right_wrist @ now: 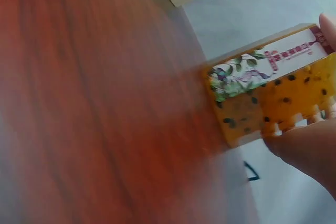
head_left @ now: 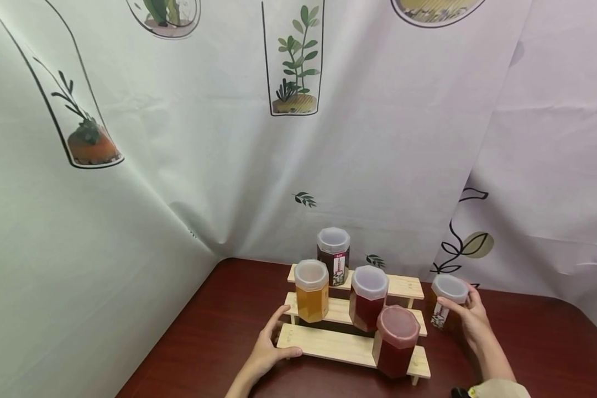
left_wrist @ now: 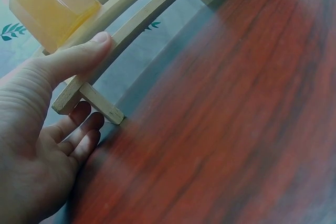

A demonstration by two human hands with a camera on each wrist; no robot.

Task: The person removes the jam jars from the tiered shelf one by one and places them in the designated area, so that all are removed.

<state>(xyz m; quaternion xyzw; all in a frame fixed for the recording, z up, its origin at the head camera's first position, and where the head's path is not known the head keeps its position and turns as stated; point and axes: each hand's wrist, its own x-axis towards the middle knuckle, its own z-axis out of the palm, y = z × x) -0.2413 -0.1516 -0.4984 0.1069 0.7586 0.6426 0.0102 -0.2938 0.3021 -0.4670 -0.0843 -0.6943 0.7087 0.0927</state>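
Note:
A three-step wooden display rack (head_left: 333, 344) stands on the table. At its left end is my left hand (head_left: 265, 351); in the left wrist view the thumb (left_wrist: 97, 45) lies on the lowest board and curled fingers (left_wrist: 86, 129) sit beside its short leg. My right hand (head_left: 475, 320) grips a clear-lidded jar (head_left: 440, 316) to the right of the rack. Dark seeds in amber filling and a floral label show on that jar (right_wrist: 294, 95) in the right wrist view. The rack bears a dark jar (head_left: 326, 260), a yellow jar (head_left: 312, 303) and two red jars (head_left: 365, 310).
The reddish-brown wooden table (head_left: 199, 337) extends left and right of the rack. Close behind it hangs a pale cloth backdrop (head_left: 378, 138) printed with plants in glass jars. Another cloth wall (head_left: 79, 265) runs along the table's left edge.

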